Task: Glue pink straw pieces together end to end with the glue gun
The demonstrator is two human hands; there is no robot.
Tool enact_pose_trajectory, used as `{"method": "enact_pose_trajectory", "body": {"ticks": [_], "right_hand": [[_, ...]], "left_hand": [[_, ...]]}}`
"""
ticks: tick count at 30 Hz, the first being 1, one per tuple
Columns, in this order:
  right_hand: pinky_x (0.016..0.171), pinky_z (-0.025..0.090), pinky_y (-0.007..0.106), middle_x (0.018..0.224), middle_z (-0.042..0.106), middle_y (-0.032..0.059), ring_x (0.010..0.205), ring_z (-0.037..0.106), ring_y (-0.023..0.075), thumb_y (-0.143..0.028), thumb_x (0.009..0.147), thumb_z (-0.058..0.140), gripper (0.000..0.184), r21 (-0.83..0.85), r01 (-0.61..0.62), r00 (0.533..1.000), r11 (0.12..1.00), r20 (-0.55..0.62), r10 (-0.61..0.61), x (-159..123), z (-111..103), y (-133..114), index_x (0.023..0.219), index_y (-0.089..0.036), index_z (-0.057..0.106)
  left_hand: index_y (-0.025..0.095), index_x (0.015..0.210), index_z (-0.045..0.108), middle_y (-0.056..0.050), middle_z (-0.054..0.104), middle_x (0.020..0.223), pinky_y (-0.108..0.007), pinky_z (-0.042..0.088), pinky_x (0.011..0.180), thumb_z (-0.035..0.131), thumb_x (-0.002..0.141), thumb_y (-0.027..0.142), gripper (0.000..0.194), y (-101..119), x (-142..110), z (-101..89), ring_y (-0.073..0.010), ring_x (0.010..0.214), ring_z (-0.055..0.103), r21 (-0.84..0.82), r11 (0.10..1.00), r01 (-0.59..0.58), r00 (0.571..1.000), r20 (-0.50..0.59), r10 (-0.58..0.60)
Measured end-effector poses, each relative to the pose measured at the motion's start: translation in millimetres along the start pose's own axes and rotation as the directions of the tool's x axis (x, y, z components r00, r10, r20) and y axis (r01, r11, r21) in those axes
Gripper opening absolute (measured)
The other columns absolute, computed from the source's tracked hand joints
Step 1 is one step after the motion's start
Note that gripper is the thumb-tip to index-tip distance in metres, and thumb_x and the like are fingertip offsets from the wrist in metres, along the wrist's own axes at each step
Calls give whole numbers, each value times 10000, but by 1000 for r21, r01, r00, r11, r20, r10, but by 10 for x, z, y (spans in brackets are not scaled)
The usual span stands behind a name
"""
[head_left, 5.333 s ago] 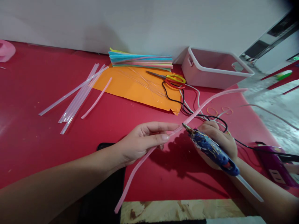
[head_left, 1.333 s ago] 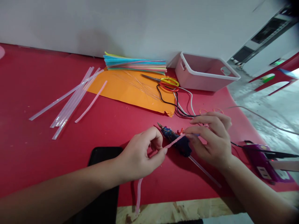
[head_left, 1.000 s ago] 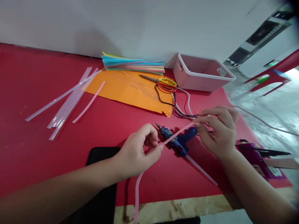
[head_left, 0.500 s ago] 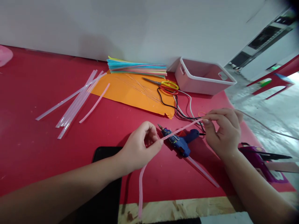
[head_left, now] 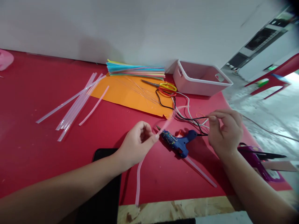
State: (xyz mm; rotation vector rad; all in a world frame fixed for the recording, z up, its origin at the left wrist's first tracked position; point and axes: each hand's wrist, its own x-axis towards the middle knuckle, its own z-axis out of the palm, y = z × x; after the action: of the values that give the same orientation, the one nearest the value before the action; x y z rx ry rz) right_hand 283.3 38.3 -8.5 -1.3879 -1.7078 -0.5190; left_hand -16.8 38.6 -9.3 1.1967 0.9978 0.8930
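Observation:
My left hand [head_left: 140, 141] pinches a pink pipe cleaner [head_left: 138, 183] between thumb and index finger. One length of it hangs down toward the table's front edge. The other end, smeared by motion, rises to the right past the fingertips. My right hand [head_left: 225, 132] is closed, thumb against the index finger, apart from the pipe cleaner, and no held thing shows in it. Between the hands lies a blue glue gun [head_left: 178, 144] with a glue stick [head_left: 202, 172] jutting from its back. Black cables [head_left: 190, 119] run behind my right fingertips.
Clear glue sticks [head_left: 78, 104] and a short pink pipe cleaner [head_left: 94, 105] lie left. Behind are an orange envelope [head_left: 130, 96], coloured pipe cleaners [head_left: 135, 70], scissors [head_left: 161, 85] and a pink bin [head_left: 201, 81]. A black tray-like object [head_left: 100, 193] is under my left arm; a purple device [head_left: 259, 161] stands right.
My right hand has let go of the pipe cleaner's end, which has sprung up and away from it. My left hand keeps its pinch and has shifted slightly left.

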Motion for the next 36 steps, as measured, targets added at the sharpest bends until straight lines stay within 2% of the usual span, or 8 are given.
{"method": "enact_pose_trajectory", "body": {"ticks": [2, 5, 8, 11, 16, 24, 30, 36], "right_hand": [[823, 480, 418, 850, 672, 66, 838, 627, 223, -279, 982, 554, 241, 114, -13, 1000, 993, 15, 11, -4, -22, -27, 785, -225, 681], [726, 508, 350, 880, 682, 61, 798, 648, 183, -217, 996, 476, 336, 330, 23, 955, 944, 271, -118, 5, -61, -67, 706, -226, 646], [838, 566, 375, 1045, 722, 86, 976, 694, 226, -197, 906, 562, 187, 434, 55, 803, 899, 516, -298, 37, -73, -99, 1028, -225, 701], [947, 562, 435, 1192, 705, 116, 1115, 665, 270, -139, 773, 561, 468, 478, 70, 658, 876, 638, -401, 58, -57, -130, 1228, -215, 638], [977, 541, 461, 1191, 696, 112, 1116, 645, 275, -41, 636, 531, 606, 393, 74, 559, 916, 745, -365, 17, -40, -212, 1207, -223, 623], [743, 528, 370, 933, 730, 70, 823, 666, 225, -83, 644, 589, 440, 331, 94, 664, 939, 682, -307, -9, -18, -199, 1063, -212, 629], [607, 482, 320, 774, 692, 10, 647, 622, 174, -220, 829, 663, 90, 373, -103, 934, 922, 354, -39, -141, -19, -289, 906, -252, 629], [575, 512, 315, 748, 646, 0, 646, 643, 180, -243, 881, 652, 72, 510, -59, 940, 858, 317, -124, -250, 38, -454, 940, -266, 617]], "left_hand": [[182, 906, 539, 45, 559, 773, -256, 439, 680, 725, 828, 243, 211, 41, 23, -11, -99, 700, 536, -29, 999, 46, 999, -23, -46], [158, 988, 630, 35, 592, 772, -257, 441, 674, 710, 842, 239, 186, 90, 43, -30, -98, 679, 534, -73, 993, 88, 996, 11, -88], [149, 948, 684, 21, 629, 789, -254, 436, 671, 719, 837, 241, 148, 109, 43, -42, -90, 667, 527, -112, 987, 114, 993, 33, -111], [146, 913, 696, 27, 628, 746, -244, 423, 651, 735, 829, 250, 139, 114, 37, -50, -83, 639, 512, -131, 982, 135, 991, 23, -134], [157, 884, 680, 54, 580, 655, -229, 382, 601, 744, 824, 265, 139, 93, 30, -69, -75, 592, 467, -142, 979, 143, 990, 1, -144], [172, 861, 639, 56, 579, 642, -232, 407, 611, 732, 826, 301, 163, 36, 51, -86, -82, 592, 513, -196, 972, 130, 990, -25, -138], [175, 847, 602, 59, 580, 654, -229, 428, 641, 731, 813, 313, 192, 35, 74, -57, -77, 596, 529, -243, 961, 128, 986, -73, -150], [170, 859, 618, 61, 567, 702, -223, 428, 644, 729, 820, 300, 175, 92, 73, -13, -72, 617, 517, -168, 977, 131, 988, -54, -142]]}}
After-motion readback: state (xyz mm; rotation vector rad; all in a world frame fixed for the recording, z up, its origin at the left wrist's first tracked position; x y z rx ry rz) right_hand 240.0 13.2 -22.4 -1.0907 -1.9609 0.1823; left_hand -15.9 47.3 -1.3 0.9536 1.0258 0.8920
